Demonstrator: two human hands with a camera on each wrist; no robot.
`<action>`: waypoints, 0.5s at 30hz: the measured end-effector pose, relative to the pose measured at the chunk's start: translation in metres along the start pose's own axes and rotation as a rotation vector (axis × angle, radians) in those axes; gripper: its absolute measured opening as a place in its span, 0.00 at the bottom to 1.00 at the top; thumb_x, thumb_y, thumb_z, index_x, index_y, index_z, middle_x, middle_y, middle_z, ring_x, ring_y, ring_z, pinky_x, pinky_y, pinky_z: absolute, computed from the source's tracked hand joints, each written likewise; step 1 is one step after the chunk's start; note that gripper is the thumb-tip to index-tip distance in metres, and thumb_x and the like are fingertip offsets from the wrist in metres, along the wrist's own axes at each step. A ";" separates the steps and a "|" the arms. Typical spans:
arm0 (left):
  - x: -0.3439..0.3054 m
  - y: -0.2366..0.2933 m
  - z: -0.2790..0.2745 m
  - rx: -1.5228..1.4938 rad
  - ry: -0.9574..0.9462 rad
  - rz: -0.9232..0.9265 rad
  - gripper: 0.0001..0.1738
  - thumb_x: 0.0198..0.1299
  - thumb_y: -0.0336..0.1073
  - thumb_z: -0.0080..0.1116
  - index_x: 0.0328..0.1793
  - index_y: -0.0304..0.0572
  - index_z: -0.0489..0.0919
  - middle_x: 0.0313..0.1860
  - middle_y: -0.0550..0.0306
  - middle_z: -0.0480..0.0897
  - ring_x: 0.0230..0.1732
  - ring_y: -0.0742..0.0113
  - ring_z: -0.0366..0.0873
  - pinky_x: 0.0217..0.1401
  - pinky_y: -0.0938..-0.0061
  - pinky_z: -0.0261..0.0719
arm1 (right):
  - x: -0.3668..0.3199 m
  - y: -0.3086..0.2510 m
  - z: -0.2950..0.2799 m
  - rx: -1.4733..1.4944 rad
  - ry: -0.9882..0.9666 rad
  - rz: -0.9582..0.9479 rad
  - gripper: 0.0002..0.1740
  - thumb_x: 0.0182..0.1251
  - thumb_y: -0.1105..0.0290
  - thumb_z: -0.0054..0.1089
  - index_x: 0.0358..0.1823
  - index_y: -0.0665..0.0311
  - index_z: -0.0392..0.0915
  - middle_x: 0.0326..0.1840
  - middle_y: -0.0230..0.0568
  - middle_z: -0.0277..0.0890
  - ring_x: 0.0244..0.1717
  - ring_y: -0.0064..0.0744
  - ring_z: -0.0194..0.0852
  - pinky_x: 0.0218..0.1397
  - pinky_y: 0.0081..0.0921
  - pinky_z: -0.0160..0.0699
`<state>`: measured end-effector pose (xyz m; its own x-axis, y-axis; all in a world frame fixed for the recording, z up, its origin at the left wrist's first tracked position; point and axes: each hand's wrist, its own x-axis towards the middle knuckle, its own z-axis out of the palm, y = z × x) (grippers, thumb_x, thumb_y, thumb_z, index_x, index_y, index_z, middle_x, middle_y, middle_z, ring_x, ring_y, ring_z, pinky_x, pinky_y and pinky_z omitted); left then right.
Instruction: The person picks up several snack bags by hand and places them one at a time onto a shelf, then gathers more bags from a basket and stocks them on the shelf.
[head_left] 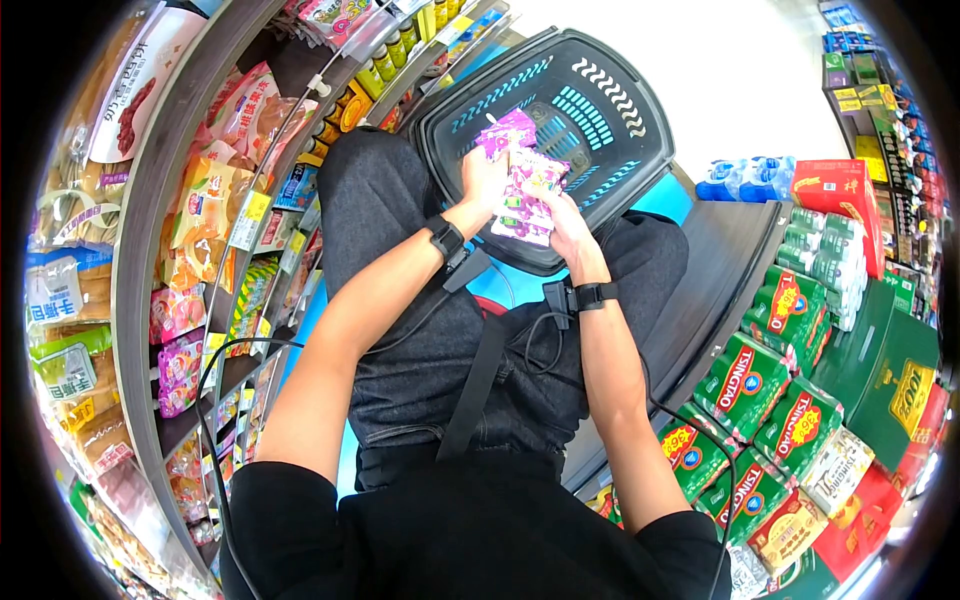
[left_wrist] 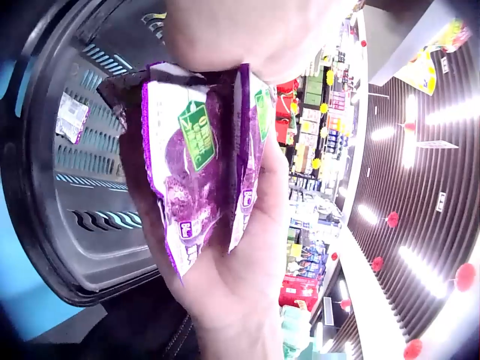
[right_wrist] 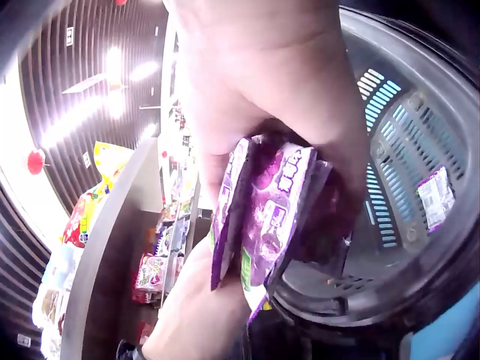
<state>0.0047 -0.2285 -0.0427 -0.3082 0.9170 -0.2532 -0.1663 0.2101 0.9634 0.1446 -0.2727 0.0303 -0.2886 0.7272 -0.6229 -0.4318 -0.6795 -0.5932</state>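
Observation:
Several small purple-and-white snack packets (head_left: 535,178) are held between my two hands, above a dark plastic shopping basket (head_left: 640,90). My left hand (head_left: 484,182) grips them from the left side, and my right hand (head_left: 570,228) grips them from the right. Green labels show on the packets (left_wrist: 196,150) in the left wrist view. They stand side by side there, as do the packets (right_wrist: 274,217) in the right wrist view. One more small packet (right_wrist: 435,198) lies inside the basket, against its slotted wall. Some fingertips are hidden behind the packets.
Shelves (head_left: 160,200) with bagged bread and snacks run close along the left. To the right stands a low dark shelf (head_left: 690,290), with green beer packs (head_left: 742,385), a red box (head_left: 835,190) and wrapped water bottles (head_left: 745,180) beyond. Cables hang from both wrists.

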 end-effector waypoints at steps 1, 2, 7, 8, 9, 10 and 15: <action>0.004 -0.005 -0.001 0.060 0.007 -0.011 0.10 0.62 0.33 0.61 0.42 0.31 0.83 0.36 0.46 0.87 0.37 0.60 0.86 0.41 0.67 0.79 | -0.002 -0.001 0.003 -0.007 -0.009 -0.026 0.21 0.63 0.71 0.64 0.56 0.67 0.74 0.50 0.39 0.81 0.47 0.30 0.82 0.51 0.29 0.82; 0.006 -0.001 -0.002 0.121 0.014 -0.022 0.10 0.62 0.34 0.60 0.41 0.31 0.83 0.35 0.45 0.86 0.37 0.58 0.85 0.42 0.66 0.79 | -0.002 -0.001 0.004 -0.014 -0.017 -0.052 0.20 0.63 0.72 0.64 0.56 0.67 0.74 0.50 0.38 0.81 0.47 0.30 0.82 0.51 0.29 0.82; 0.000 0.044 -0.005 0.270 0.059 0.191 0.16 0.67 0.41 0.54 0.47 0.32 0.81 0.38 0.42 0.85 0.41 0.48 0.84 0.45 0.62 0.78 | -0.004 -0.015 -0.009 -0.131 0.106 -0.265 0.22 0.59 0.75 0.65 0.56 0.68 0.74 0.49 0.37 0.81 0.46 0.27 0.81 0.49 0.25 0.79; 0.004 0.048 -0.008 0.269 0.019 0.202 0.16 0.67 0.41 0.54 0.48 0.33 0.80 0.40 0.41 0.85 0.41 0.48 0.84 0.45 0.61 0.78 | -0.002 -0.020 -0.016 -0.140 0.161 -0.307 0.22 0.59 0.75 0.65 0.55 0.68 0.74 0.48 0.37 0.81 0.45 0.27 0.81 0.49 0.25 0.79; 0.007 0.053 -0.011 0.267 -0.022 0.212 0.16 0.67 0.41 0.55 0.49 0.33 0.80 0.41 0.41 0.85 0.42 0.48 0.84 0.46 0.61 0.78 | 0.001 -0.023 -0.025 -0.150 0.215 -0.349 0.21 0.59 0.75 0.65 0.55 0.68 0.75 0.47 0.37 0.81 0.44 0.26 0.81 0.49 0.24 0.79; 0.011 0.059 -0.014 0.334 -0.081 0.281 0.17 0.70 0.39 0.54 0.50 0.29 0.80 0.37 0.53 0.86 0.37 0.72 0.83 0.41 0.73 0.79 | 0.004 -0.026 -0.032 -0.215 0.328 -0.390 0.20 0.58 0.76 0.64 0.53 0.68 0.75 0.46 0.37 0.81 0.43 0.26 0.81 0.48 0.24 0.79; 0.011 0.090 -0.022 -0.287 -0.662 -0.251 0.15 0.71 0.36 0.53 0.57 0.35 0.78 0.47 0.56 0.84 0.44 0.72 0.83 0.48 0.76 0.81 | 0.009 -0.024 -0.047 -0.085 0.337 -0.471 0.19 0.59 0.77 0.60 0.53 0.68 0.74 0.48 0.37 0.80 0.45 0.29 0.81 0.49 0.26 0.79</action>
<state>-0.0345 -0.2071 0.0394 0.3817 0.8843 -0.2689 -0.4217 0.4255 0.8007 0.1925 -0.2540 0.0148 0.2112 0.8910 -0.4020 -0.3735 -0.3065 -0.8755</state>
